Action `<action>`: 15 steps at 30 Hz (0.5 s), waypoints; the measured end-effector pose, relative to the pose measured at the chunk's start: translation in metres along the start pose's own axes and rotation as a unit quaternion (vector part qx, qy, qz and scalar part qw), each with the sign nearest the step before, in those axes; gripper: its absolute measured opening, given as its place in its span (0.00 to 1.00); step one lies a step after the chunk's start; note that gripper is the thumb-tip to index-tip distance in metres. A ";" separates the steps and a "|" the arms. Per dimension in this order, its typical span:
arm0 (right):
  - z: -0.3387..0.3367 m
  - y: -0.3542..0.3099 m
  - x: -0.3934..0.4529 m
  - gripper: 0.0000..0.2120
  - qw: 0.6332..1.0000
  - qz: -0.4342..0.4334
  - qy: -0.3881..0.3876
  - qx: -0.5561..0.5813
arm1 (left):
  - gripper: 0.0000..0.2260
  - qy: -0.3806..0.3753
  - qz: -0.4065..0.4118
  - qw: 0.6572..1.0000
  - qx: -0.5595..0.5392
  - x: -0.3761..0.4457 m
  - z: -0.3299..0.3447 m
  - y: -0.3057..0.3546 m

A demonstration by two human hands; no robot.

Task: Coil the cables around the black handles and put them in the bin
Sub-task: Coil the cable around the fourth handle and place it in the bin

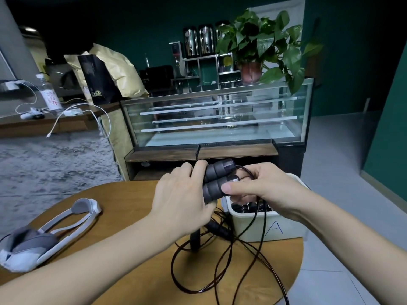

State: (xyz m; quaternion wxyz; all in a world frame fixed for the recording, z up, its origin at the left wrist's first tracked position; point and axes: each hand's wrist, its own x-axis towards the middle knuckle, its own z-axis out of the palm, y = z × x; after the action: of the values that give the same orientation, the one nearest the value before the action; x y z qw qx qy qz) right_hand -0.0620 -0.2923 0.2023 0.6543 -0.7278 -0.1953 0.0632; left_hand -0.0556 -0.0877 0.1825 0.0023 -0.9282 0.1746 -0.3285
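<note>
- Black foam covered the two handles (217, 180), which lay side by side, touching each other, raised above the round wooden tabletop (136, 234).
- The left hand (182, 194) was the first grip: its fingers were curled round the near ends of both handles, and two fingertips showed over the upper handle.
- The right hand (259, 186) was the second grip: its thumb pressed on the lower handle near its far end, and its fingers were curled round thin strands of the black cable (220, 267) just beside the far ends of the handles.
- So the handles sat between the two hands, held by both, tilted with their far ends higher and to the right.
- From the right hand the cable hung down in loose loops; it crossed the front of the bin and spread over the tabletop toward the near edge.
- The white bin (273, 227) stood on the right side of the tabletop, just under the right hand, with a blue letter "A" on its front wall. Dark coiled things lay inside it; I could not tell exactly what they were.
- Another black handle (217, 230) lay on the tabletop just beside the bin, among the cable loops.
- A white and grey headset (55, 230) lay on the left part of the tabletop, well apart from the hands.
</note>
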 end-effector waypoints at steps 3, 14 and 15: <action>-0.006 -0.001 -0.001 0.09 1.000 0.008 0.007 -0.008 | 0.24 0.008 -0.002 1.000 0.001 0.001 0.001 -0.002; -0.004 -0.002 -0.003 0.11 0.999 0.027 0.024 -0.023 | 0.24 -0.009 -0.001 1.000 -0.012 0.001 0.006 -0.001; -0.004 -0.002 -0.003 0.11 0.999 0.028 0.023 -0.026 | 0.24 -0.010 0.001 1.000 -0.016 0.001 0.007 -0.001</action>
State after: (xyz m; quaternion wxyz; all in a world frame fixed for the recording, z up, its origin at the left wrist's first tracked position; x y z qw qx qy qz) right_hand -0.0641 -0.2969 0.2037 0.6376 -0.7509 -0.1612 0.0593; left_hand -0.0501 -0.0880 0.1778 -0.0101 -0.9313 0.1810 -0.3159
